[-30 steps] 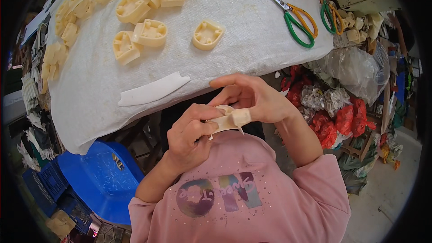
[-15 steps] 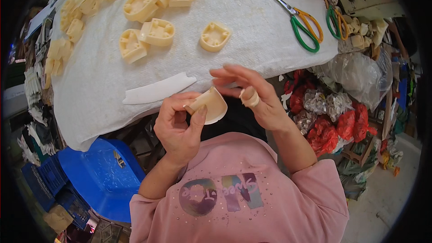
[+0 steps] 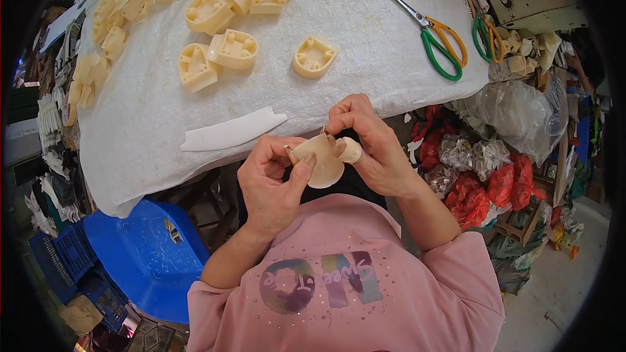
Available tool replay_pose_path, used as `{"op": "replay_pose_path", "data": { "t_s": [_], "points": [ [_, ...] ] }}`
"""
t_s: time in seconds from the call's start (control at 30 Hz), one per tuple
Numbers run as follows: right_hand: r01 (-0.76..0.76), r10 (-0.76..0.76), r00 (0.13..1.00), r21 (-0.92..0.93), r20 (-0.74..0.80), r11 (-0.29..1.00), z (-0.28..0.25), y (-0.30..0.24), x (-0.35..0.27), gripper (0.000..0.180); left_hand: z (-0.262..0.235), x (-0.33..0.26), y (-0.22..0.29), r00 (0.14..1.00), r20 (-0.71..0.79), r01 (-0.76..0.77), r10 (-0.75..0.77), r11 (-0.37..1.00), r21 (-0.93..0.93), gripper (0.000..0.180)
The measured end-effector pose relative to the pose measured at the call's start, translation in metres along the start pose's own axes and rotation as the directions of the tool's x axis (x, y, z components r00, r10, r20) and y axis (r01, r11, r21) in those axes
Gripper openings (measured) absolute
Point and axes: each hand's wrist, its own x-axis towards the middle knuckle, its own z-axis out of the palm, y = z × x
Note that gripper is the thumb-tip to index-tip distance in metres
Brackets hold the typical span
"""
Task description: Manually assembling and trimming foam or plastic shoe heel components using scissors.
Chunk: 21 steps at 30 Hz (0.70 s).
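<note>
Cream, thin-looking and curved, the shaped piece (image 3: 326, 168) sits between both grips, above the person's lap and just short of the bench (image 3: 365, 45). The left grip (image 3: 268, 179) pinches its left side, thumb laid across the face and fingers behind. The right grip (image 3: 375, 150) pinches its upper right edge between fingertips and thumb, the thumb bound in a pale wrap (image 3: 351, 151).

Beyond the left grip, a white curved strip (image 3: 235, 130) lies along the near edge of the bench. Farther out, ahead of both grips, rests a lone hollow cream part (image 3: 314, 57), with more of its kind in clusters to its left. Scissors (image 3: 432, 38) with green and orange handles lie beyond the right grip, blades pointing away.

If the two grips pulled unevenly, the piece could crease or twist, being so thin. The bulky wrap may dull the feel of the right thumb, so that edge could slip free. Nothing visible supports the piece from below, so a slip on both sides would probably drop it into the lap. A careless reach could also sweep the strip off the edge.
</note>
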Motion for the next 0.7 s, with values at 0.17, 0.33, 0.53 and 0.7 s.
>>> {"op": "replay_pose_path", "data": {
  "t_s": [0.17,0.33,0.53,0.7],
  "points": [
    [0.031,-0.011,0.987,-0.123,0.162,0.992,-0.006,-0.009,0.006,0.010,-0.001,-0.001,0.001,0.996,0.071,-0.059,0.056,0.997,0.044,0.011],
    [0.156,-0.143,0.986,-0.167,0.088,0.974,-0.001,-0.007,0.002,0.012,-0.002,0.001,0.004,0.989,0.144,-0.025,0.018,0.999,0.047,0.019],
    [-0.163,0.112,0.984,0.463,0.136,0.871,-0.005,0.006,-0.004,0.031,-0.006,0.003,0.002,0.994,0.091,0.055,-0.060,0.997,0.055,0.016],
    [-0.002,-0.001,0.996,0.036,0.086,0.999,-0.006,0.001,-0.001,0.019,-0.004,0.001,0.001,0.989,0.133,0.058,-0.064,0.997,0.047,0.018]
  ]
}}
